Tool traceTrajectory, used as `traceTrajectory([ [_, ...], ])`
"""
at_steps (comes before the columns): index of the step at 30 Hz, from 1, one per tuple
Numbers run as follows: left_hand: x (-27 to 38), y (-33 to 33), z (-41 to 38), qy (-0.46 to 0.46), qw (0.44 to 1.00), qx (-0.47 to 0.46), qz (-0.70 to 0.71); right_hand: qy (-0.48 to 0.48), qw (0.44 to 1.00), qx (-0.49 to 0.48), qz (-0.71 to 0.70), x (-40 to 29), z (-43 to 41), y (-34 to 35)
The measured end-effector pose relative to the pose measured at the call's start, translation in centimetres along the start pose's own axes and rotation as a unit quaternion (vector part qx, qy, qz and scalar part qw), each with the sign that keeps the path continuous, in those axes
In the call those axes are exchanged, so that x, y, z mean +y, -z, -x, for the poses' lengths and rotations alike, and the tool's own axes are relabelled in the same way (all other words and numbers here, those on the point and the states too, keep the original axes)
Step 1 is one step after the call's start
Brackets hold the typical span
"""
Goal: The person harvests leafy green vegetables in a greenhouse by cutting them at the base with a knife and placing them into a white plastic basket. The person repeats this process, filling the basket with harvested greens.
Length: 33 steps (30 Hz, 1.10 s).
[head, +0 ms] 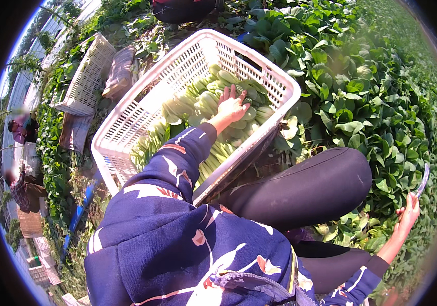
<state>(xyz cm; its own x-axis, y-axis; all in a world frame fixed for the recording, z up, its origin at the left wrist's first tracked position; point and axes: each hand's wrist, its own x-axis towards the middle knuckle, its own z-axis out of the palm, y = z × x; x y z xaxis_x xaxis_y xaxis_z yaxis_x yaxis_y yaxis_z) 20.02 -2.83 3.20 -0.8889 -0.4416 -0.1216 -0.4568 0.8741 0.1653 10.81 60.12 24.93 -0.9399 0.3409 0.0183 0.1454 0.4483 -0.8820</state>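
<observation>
My left hand (233, 108) rests, fingers spread, on green leafy vegetables (207, 101) that look like bok choy. Bundles of them lie in a white slatted plastic crate (295, 86), pale stems and leaves showing. My left forearm crosses the crate's near side and covers part of the contents. Out to the right, my right hand (408, 214) grips a small knife (424, 179), its blade pointing away from me over the growing plants. The knife's handle is mostly hidden in my fist.
Dense leafy crop (356, 88) grows along the right. A second white crate (88, 76) stands tilted at the left beside a wrapped bundle (120, 70). A blue strip (81, 208) lies on the ground. Two people (23, 187) are at the far left near more crates (44, 254).
</observation>
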Motion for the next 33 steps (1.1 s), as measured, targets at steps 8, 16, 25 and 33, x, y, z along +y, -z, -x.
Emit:
traceTrajectory([
  [8, -2.0, -1.5, -0.5, -0.094, 0.986, -0.056, -0.127, 0.079, 0.996, -0.045, -0.006, -2.8, 2.1, 2.6],
  [16, 3.8, 14.0, -9.5, -0.033, 0.893, 0.348, 0.284, -0.013, 0.985, 0.011, 0.171, 2.7, 6.3, 13.6],
  [25, 48.7, 12.1, 2.2, -0.651, 0.737, -0.078, 0.164, -0.161, 0.979, -0.05, 0.114, 21.3, 9.7, 3.2],
  [33, 59.2, -7.5, 8.9, -0.627, 0.689, -0.264, -0.252, -0.102, 0.977, -0.067, 0.177, 24.0, 6.3, 1.5],
])
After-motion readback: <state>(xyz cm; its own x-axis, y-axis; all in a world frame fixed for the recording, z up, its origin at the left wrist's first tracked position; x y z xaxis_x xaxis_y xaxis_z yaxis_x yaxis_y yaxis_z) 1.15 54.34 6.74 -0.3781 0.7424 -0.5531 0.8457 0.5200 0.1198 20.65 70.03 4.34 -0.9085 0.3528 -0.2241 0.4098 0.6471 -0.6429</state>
